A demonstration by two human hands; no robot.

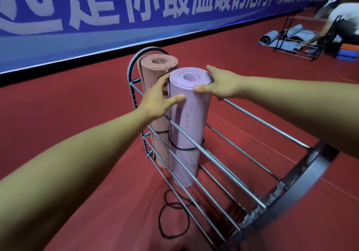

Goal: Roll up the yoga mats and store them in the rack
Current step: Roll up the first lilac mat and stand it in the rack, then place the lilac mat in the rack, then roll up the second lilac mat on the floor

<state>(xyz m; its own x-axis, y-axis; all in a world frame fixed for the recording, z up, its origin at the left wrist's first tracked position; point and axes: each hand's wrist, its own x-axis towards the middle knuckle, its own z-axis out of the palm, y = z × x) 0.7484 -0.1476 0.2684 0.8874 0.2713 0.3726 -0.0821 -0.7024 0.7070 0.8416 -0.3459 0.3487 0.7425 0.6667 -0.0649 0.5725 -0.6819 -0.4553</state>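
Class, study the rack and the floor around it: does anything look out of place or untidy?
Yes. A loose black cord lies coiled on the red floor beside the rack, tying nothing, while the purple mat has a black band around it. Both rolled mats stand upright in the rack.

Both bare arms reach in from the lower corners toward mid-frame; left hand (158,97) and right hand (221,84) face each other, fingers nearly straight.
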